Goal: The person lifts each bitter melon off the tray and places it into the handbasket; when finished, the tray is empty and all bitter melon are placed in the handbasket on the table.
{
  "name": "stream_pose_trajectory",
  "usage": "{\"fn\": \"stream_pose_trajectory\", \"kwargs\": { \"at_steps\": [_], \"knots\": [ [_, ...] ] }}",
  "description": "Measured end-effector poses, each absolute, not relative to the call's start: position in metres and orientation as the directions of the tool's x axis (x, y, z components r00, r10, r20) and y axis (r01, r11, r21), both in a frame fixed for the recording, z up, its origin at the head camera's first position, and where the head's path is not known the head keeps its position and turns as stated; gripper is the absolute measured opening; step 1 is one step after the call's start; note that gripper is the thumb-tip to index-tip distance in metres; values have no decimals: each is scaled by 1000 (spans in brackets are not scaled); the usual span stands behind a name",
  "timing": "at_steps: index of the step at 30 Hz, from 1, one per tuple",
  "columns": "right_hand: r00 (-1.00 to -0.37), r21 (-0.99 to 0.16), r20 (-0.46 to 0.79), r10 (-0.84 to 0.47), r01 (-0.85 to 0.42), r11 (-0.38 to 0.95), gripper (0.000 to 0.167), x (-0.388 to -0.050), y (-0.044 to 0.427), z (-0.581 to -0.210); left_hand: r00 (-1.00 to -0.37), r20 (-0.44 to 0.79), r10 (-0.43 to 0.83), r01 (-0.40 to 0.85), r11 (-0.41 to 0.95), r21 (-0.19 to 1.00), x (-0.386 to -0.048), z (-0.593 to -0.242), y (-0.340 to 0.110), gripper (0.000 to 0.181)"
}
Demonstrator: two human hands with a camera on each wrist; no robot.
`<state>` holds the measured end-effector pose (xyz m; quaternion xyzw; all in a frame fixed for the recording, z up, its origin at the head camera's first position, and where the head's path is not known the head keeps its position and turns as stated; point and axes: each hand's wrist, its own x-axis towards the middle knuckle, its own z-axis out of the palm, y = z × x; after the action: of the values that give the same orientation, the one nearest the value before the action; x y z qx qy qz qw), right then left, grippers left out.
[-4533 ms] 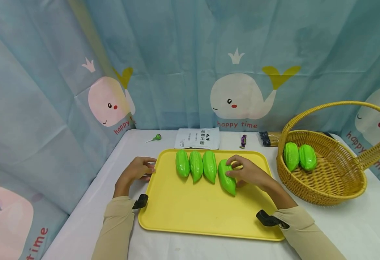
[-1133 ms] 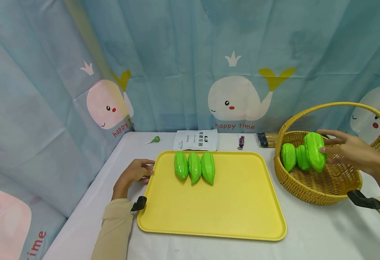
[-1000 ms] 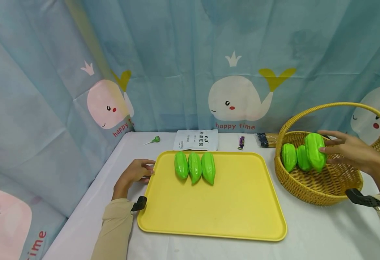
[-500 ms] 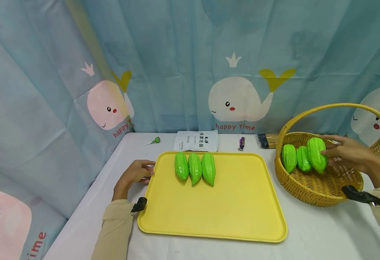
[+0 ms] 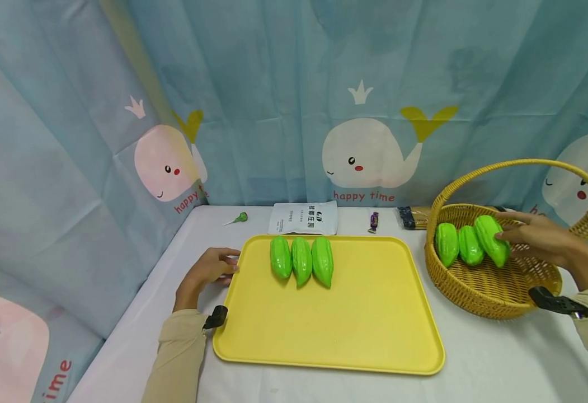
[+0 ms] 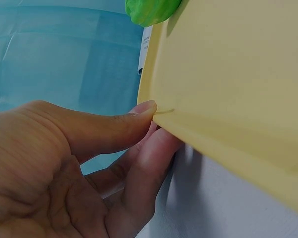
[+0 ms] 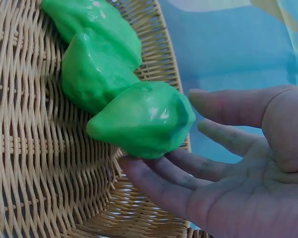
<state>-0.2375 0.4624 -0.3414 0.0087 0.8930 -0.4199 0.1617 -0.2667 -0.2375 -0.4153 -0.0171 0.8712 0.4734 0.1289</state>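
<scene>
Head view: three fruits point(image 5: 301, 262) lie side by side at the far edge of the tray point(image 5: 334, 327) on the desk point(image 5: 354, 386), narrow tips toward the wearer; touching neighbours probably check each other's roll. Three more stand in a row at the left of the basket point(image 5: 467, 296); the rightmost fruit point(image 5: 492, 240) leans on the middle one, which likely keeps it from toppling. Right hand point(image 5: 545, 240) is at that fruit; left hand point(image 5: 212, 267) is at the tray's left rim. Behind the tray: bag point(image 5: 304, 218), lollipop point(image 5: 241, 217), candy point(image 5: 373, 222).

Left wrist view: rim pinched, thumb on top, fingers point(image 6: 146, 158) beneath, hardly any gap beyond the rim itself. Presumably a steadying hold, since the tray lies flat.

Right wrist view: fingers point(image 7: 159, 188) extended and widely parted, lying against the fruit's underside; thumb just beside its upper edge, contact uncertain. No firm grip evident; reads as light support from below.
</scene>
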Motion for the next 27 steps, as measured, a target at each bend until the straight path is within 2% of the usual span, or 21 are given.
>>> {"fn": "stream_pose_trajectory", "kwargs": {
  "at_steps": [13,27],
  "knots": [
    [-936,-729,-332,-120,174,662,77,-232,466,-346,-966,-240,93,-150,552,820,-266,-418,-238,49],
    [-962,-707,-268,-49,162,688,78,-224,463,-344,-967,-239,90,-152,550,821,-267,-417,-238,48]
  ]
}}
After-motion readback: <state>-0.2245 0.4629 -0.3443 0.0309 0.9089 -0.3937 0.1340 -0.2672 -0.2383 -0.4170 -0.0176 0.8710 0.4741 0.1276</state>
